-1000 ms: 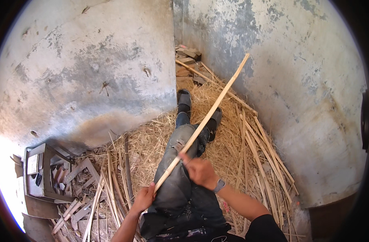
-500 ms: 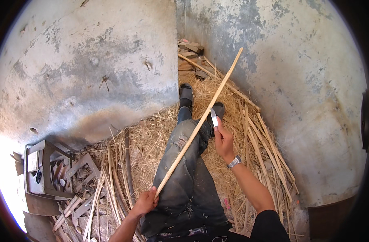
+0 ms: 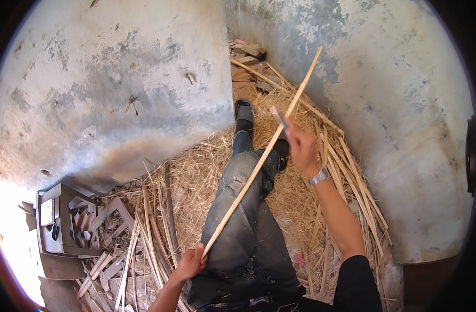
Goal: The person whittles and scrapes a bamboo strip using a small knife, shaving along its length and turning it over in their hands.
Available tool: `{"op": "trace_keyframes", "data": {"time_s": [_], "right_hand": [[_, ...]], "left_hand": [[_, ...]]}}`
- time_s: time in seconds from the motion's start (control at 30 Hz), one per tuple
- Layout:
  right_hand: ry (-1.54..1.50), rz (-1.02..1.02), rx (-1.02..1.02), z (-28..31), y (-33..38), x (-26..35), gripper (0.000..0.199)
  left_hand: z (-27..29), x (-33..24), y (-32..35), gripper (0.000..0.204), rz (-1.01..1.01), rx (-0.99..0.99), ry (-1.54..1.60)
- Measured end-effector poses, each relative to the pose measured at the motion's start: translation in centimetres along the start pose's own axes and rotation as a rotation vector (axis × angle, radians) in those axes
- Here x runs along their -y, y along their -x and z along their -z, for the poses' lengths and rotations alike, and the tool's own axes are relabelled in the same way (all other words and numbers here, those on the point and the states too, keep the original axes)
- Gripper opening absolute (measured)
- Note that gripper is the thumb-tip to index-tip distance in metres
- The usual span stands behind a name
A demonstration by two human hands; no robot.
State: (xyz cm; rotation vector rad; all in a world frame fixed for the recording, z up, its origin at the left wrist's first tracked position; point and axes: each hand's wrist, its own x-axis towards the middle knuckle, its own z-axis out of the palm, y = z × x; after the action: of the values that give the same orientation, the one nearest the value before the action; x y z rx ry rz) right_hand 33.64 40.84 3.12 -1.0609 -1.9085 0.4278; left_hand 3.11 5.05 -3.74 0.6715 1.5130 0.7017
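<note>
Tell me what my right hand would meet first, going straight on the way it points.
Probably the long, pale, thin wooden strip: it crosses just ahead of your right hand, where the held grey metal knife blade overlaps it. Depth is unclear, so they may already touch.

This looks like a makeshift woodworking workshop. Curly shavings [image 3: 191,208] lie thick underfoot, long wooden strips [image 3: 362,200] are heaped nearby, and paint peels from the walls [image 3: 404,130].
</note>
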Motion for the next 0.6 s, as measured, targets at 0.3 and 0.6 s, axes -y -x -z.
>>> {"op": "trace_keyframes", "data": {"time_s": [0.3,0.6], "right_hand": [[0.028,0.053,-0.043,1.0,-0.7,-0.9,0.026],[0.04,0.025,0.087,2.9,0.2,-2.3,0.042]], "left_hand": [[0.5,0.4,-1.1,0.068,0.065,0.032,0.089],[1.2,-1.6,0.5,0.073,-0.167,-0.143,-0.354]]}}
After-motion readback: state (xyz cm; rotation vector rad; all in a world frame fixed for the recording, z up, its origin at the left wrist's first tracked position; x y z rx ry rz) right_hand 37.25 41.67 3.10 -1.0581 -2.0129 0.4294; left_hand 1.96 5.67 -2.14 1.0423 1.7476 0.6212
